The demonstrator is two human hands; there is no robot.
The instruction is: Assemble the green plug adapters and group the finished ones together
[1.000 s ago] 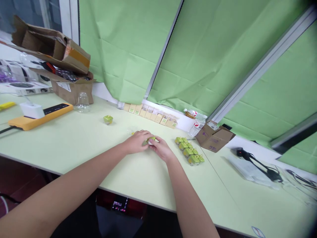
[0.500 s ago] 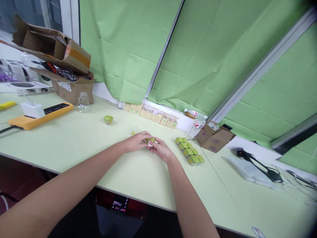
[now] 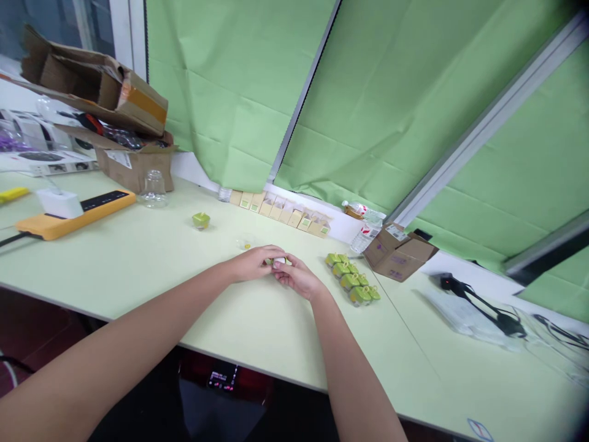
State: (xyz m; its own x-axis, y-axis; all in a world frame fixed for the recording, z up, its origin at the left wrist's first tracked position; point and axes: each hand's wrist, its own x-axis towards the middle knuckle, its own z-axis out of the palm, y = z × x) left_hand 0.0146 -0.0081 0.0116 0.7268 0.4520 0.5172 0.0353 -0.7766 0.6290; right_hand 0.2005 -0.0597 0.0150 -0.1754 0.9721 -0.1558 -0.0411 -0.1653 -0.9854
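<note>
My left hand [image 3: 256, 262] and my right hand [image 3: 297, 276] meet above the table, fingers closed around a small green lid with a white part [image 3: 279, 261]. Fingers cover most of it; its white face shows near my right thumb. Just beyond my left hand lies a clear plastic cup [image 3: 245, 244] with a yellow spot. Farther left stands a small clear container with a green lid [image 3: 201, 220]. To the right of my hands, several similar green-lidded containers [image 3: 352, 279] stand close together in rows.
Small beige boxes [image 3: 280, 213] line the wall. Plastic bottles [image 3: 365, 236] and a cardboard box [image 3: 398, 253] stand at the back right. At left are an orange power strip [image 3: 76, 215], a clear jar [image 3: 154, 189] and open cartons [image 3: 133, 166]. Black cables [image 3: 488, 307] lie at right.
The lid has turned between my fingers: its green top showed before, and now mostly the white part does. Both hands have stayed in nearly the same place.
</note>
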